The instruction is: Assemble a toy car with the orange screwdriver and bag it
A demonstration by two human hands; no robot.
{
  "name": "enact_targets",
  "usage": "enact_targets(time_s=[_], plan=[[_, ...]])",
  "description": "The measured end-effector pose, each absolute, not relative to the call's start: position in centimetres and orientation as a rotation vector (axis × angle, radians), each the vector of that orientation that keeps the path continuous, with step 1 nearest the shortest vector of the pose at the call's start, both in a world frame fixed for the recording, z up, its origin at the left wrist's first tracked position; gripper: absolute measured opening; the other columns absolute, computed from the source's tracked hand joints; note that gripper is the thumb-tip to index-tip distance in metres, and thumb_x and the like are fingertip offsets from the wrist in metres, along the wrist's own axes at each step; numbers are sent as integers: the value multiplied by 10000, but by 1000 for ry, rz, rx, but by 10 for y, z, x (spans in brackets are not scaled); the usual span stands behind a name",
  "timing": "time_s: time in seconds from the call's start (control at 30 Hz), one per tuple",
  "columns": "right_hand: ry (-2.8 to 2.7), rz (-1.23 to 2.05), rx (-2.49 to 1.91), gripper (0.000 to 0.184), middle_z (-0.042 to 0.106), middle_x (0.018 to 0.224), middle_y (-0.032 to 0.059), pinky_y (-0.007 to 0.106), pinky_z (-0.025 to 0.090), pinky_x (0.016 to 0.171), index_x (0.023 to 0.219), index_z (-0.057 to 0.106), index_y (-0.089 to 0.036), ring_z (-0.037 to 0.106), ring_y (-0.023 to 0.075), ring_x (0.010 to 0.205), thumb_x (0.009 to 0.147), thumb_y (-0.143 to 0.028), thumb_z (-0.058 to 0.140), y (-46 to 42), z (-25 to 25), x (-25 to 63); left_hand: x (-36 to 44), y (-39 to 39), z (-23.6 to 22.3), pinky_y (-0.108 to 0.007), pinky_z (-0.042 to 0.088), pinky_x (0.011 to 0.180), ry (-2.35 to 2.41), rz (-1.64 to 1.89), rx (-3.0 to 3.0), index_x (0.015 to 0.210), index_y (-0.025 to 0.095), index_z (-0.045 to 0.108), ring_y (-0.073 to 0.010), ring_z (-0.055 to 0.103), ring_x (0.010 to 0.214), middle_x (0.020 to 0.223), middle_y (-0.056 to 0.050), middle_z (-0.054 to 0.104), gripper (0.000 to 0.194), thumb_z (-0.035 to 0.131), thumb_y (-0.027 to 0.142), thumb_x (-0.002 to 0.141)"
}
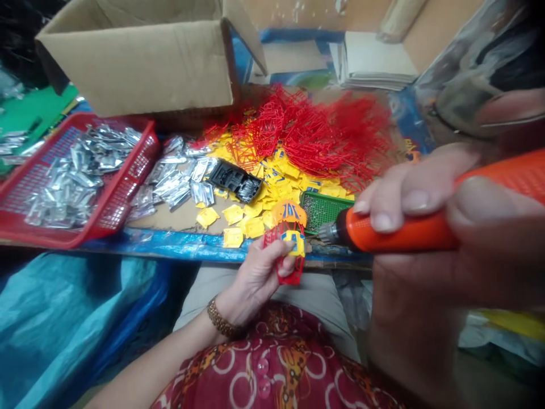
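My left hand [259,270] is closed around a toy car body [289,213] with an orange front, a yellow panel and a red plastic frame. Its thumb presses on the yellow panel [293,243]. Wrapped in my right hand [426,193] is an orange electric screwdriver [400,232], its metal tip pointing left beside the car body. Just behind the tip lies a small green basket [326,211] holding many tiny metal pieces, probably screws. A black toy car chassis [236,180] rests on the yellow parts. Whether the tip touches anything I cannot tell.
A heap of red plastic frames [298,130] lies behind loose yellow panels [276,179]. To the left are silver packets [174,176] and a red basket [80,233] with more packets. A cardboard box [140,68] stands behind, and paper sheets [378,59] lie at the back right.
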State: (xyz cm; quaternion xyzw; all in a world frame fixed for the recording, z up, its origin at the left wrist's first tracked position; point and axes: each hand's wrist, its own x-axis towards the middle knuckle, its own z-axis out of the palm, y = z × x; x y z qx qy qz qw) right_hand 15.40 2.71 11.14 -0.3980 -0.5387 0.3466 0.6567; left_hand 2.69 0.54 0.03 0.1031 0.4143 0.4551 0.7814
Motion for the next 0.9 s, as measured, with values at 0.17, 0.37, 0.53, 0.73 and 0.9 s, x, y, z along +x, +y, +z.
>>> enact_targets(time_s=[0.17, 0.37, 0.53, 0.73, 0.9], plan=[[-1074, 793, -811, 277, 392, 549, -44, 288, 470, 506, 592, 472, -241, 427, 77, 426, 827, -318, 599, 28, 106, 147, 30, 5, 0, -158, 280, 356, 943, 982, 288, 677, 160, 495, -34, 384, 369, 462, 80, 430, 222, 709, 146, 621], [-1077, 802, -860, 159, 401, 523, -60, 336, 460, 476, 707, 505, -292, 390, 118, 403, 675, -176, 609, 32, 95, 149, 32, 3, 5, -158, 262, 351, 951, 987, 310, 761, 123, 555, -31, 386, 364, 480, 63, 473, 220, 724, 153, 622], [-1091, 839, -847, 166, 450, 566, -62, 301, 506, 491, 819, 558, -293, 455, 97, 425, 713, -182, 622, 30, 88, 150, 33, 3, 4, -153, 254, 352, 929, 980, 329, 779, 115, 566, -32, 382, 362, 467, 60, 474, 225, 726, 172, 632], [-1159, 794, -774, 154, 467, 591, -69, 301, 536, 506, 829, 577, -272, 476, 86, 428, 743, -200, 682, 32, 80, 152, 33, 2, 3, -151, 254, 357, 941, 964, 341, 756, 126, 553, -29, 371, 351, 445, 62, 475, 205, 714, 176, 638], [-1219, 788, -721, 110, 477, 619, -67, 272, 548, 536, 839, 601, -258, 501, 70, 449, 778, -175, 642, 35, 73, 155, 33, 1, 1, -154, 257, 367, 936, 949, 370, 743, 132, 545, -31, 367, 356, 434, 63, 471, 173, 695, 173, 667]])
